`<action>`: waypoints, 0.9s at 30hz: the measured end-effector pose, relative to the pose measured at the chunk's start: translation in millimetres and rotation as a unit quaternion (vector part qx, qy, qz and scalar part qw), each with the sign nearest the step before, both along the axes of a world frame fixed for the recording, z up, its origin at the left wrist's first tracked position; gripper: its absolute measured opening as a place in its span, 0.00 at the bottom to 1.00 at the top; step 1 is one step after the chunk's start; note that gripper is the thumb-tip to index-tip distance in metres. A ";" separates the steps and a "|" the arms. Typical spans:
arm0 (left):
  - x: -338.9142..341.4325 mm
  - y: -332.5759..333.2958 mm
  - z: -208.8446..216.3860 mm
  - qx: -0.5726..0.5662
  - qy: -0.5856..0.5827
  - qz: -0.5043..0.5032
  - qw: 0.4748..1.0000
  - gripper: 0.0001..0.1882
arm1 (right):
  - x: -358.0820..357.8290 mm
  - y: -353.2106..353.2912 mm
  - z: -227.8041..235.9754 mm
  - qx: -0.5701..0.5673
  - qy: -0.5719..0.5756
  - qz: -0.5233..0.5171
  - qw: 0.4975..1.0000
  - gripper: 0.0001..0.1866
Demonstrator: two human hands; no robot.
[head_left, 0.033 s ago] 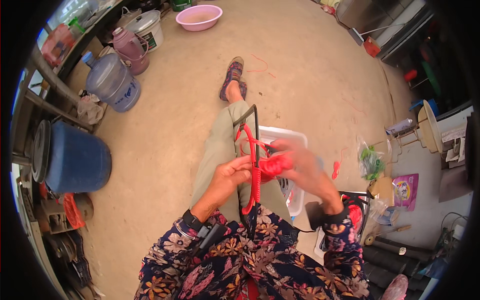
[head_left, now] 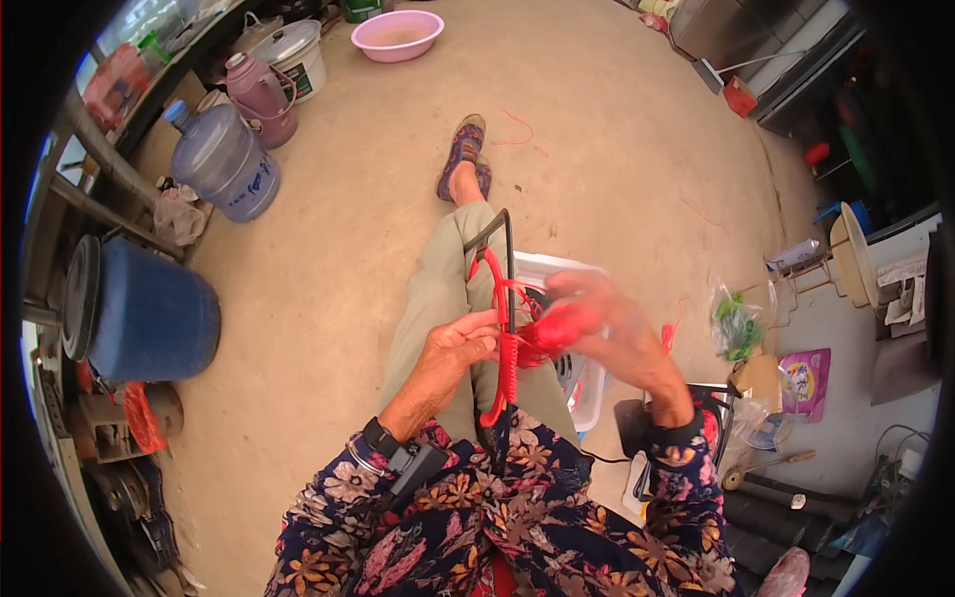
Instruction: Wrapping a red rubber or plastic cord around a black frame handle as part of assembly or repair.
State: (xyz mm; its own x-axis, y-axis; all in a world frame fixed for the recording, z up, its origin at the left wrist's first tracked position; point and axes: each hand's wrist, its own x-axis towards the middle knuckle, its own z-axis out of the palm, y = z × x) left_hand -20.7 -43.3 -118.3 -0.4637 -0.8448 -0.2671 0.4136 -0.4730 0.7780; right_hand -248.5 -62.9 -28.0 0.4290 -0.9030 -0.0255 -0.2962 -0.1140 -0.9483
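Over my lap stands a thin black frame (head_left: 509, 234) with a curved red band (head_left: 508, 373) along it; the band's lower part is closely wound with red cord. My left hand (head_left: 450, 360) pinches the band at its middle, thumb against the fingers. Just right of it, my right hand (head_left: 617, 323) is closed on a bundle of red cord (head_left: 547, 336), smeared by motion. Loose red strands run between the bundle and the band. Behind my right hand, beside my leg, a white plastic tray (head_left: 594, 398) holds dark items, partly hidden.
At left stand a blue barrel (head_left: 159, 313), a water jug (head_left: 227, 164) and a pink thermos (head_left: 261, 99). A pink basin (head_left: 398, 38) sits far ahead. To the right lie a bag of greens (head_left: 738, 326) and a purple packet (head_left: 804, 383). Red cord scraps (head_left: 517, 126) lie on the floor.
My right hand has shifted slightly right and turned, with the cord bundle in it. The strands by the band hang differently. My left hand has kept its grip in place.
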 end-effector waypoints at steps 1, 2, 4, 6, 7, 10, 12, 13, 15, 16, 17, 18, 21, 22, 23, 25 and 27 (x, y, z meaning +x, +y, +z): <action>-0.4 0.1 0.1 0.000 0.003 0.007 1.000 0.23 | -1.3 0.2 21.4 0.000 0.003 0.007 1.000 0.14; -2.3 0.9 -0.3 0.041 0.056 -0.004 0.998 0.21 | -2.0 1.3 42.5 0.003 -0.023 -0.015 1.000 0.14; -6.2 2.3 -1.6 0.079 0.115 -0.014 0.990 0.19 | -14.5 1.1 62.1 -0.034 -0.123 -0.056 0.990 0.11; -10.5 1.7 -9.0 0.145 0.207 -0.015 0.967 0.15 | -29.8 1.8 68.9 -0.103 -0.259 -0.060 0.959 0.14; -11.0 2.4 -12.0 0.146 0.211 -0.012 0.967 0.15 | -29.8 7.4 80.0 -0.107 -0.314 -0.079 0.940 0.16; -11.0 5.0 -18.5 0.156 0.226 0.012 0.962 0.11 | -60.2 12.3 93.5 -0.008 -0.622 -0.008 0.783 0.14; -10.1 5.2 -19.6 0.173 0.248 0.010 0.953 0.11 | -95.2 27.6 104.2 0.053 -0.673 -0.005 0.738 0.15; -16.4 3.0 -17.8 0.177 0.257 -0.006 0.950 0.11 | -116.9 43.9 108.6 0.012 -0.679 -0.053 0.732 0.16; -12.9 4.7 -15.6 0.183 0.257 -0.001 0.949 0.11 | -153.4 55.0 85.6 -0.008 -0.692 -0.089 0.716 0.17; -10.9 5.7 -13.7 0.186 0.259 0.004 0.948 0.11 | -168.8 59.6 69.1 -0.021 -0.582 -0.165 0.796 0.15; -12.4 5.7 -11.5 0.188 0.263 0.003 0.946 0.12 | -179.0 67.7 56.7 -0.040 -0.453 -0.241 0.857 0.13; -13.8 6.5 -10.3 0.190 0.267 0.006 0.945 0.12 | -170.2 74.3 42.1 -0.014 -0.376 -0.321 0.869 0.13; -17.2 6.4 -13.7 0.202 0.303 -0.002 0.931 0.14 | -129.0 84.1 -8.0 0.112 -0.213 -0.430 0.870 0.13; -16.8 6.9 -12.3 0.206 0.301 0.000 0.931 0.14 | -113.2 82.3 -25.7 0.168 -0.235 -0.411 0.865 0.11; -16.6 6.4 -9.6 0.211 0.296 -0.002 0.931 0.14 | -91.1 77.7 -35.3 0.209 -0.248 -0.397 0.859 0.10; -17.7 6.2 -9.8 0.219 0.292 -0.005 0.931 0.14 | -54.0 68.3 -51.2 0.273 -0.307 -0.352 0.841 0.16; -16.9 6.9 -11.7 0.233 0.301 0.000 0.925 0.15 | -22.0 53.8 -60.4 0.289 -0.261 -0.293 0.873 0.24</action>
State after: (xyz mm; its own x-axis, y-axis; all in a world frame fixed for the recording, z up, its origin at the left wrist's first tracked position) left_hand -37.7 -36.4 -130.0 -0.6467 -0.7030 -0.2959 0.7051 -0.6990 0.1194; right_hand -270.5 -9.1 -88.4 -0.0132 -0.8728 -0.4880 0.3473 0.4536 -0.8207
